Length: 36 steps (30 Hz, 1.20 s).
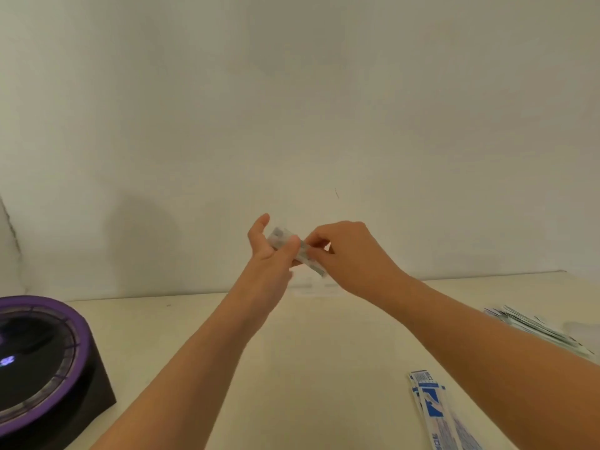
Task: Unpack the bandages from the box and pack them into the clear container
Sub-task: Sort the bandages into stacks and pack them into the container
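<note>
Holding: you hold a bandage stack (pixel 283 237) above the desk (pixel 292 352), likely to square it.
Left hand (pixel 268 254): fingers curl around it.
Right hand (pixel 347 251): fingers pinch its end.

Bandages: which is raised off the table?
The bandage held by left hand and right hand; the blue-printed strips and far-right pile lie on the table.

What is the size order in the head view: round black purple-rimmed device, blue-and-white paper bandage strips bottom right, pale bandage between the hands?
Largest first:
Round black purple-rimmed device, cut by the frame.
Blue-and-white paper bandage strips, also cut off.
Pale bandage, farthest, so it may only look smallest.
</note>
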Motion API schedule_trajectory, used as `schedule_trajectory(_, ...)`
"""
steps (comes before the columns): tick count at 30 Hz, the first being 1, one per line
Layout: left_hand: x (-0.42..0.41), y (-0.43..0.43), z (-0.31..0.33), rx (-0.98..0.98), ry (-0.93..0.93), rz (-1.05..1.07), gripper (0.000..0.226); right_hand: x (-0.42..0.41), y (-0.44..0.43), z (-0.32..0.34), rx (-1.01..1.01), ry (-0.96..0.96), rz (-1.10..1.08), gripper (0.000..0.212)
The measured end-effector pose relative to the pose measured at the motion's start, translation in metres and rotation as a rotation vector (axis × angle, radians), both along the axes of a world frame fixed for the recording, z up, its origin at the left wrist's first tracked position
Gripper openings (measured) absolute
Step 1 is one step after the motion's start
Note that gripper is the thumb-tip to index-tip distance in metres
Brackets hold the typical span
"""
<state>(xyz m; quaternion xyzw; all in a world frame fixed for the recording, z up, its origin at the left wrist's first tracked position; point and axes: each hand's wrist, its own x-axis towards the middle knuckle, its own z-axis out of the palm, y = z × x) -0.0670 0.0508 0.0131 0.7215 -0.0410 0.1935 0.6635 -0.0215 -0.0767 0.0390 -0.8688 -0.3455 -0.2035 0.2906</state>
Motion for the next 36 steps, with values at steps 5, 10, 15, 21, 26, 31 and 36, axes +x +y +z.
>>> schedule_trajectory(5, 0.006, 0.045, -0.033, 0.572, 0.192, 0.294, 0.038, 0.032, 0.003, -0.03, -0.241, 0.368, -0.039, 0.015)
schedule_trajectory(10, 0.012, 0.051, -0.058, 0.565, 0.37, 0.111, 0.026, 0.045, 0.023, -0.051, -0.528, 0.671, -0.115, 0.037)
schedule_trajectory(15, 0.015, 0.051, -0.061, 0.517, 0.353, 0.084, 0.026, 0.054, 0.055, -0.064, -0.506, 0.948, -0.105, 0.029)
schedule_trajectory(21, 0.013, 0.051, -0.059, 0.526, 0.387, 0.054, 0.026, 0.054, 0.076, -0.079, -0.577, 1.002, -0.077, 0.027)
schedule_trajectory(26, 0.012, 0.05, -0.058, 0.539, 0.415, 0.038, 0.023, 0.062, 0.081, -0.077, -0.798, 0.651, -0.137, 0.023)
schedule_trajectory(31, 0.012, 0.051, -0.059, 0.552, 0.42, 0.04, 0.024, 0.058, 0.077, -0.072, -0.63, 0.906, -0.091, 0.025)
schedule_trajectory(36, 0.013, 0.05, -0.061, 0.602, 0.417, 0.072, 0.027, 0.047, 0.054, -0.057, -0.546, 0.775, -0.101, 0.022)
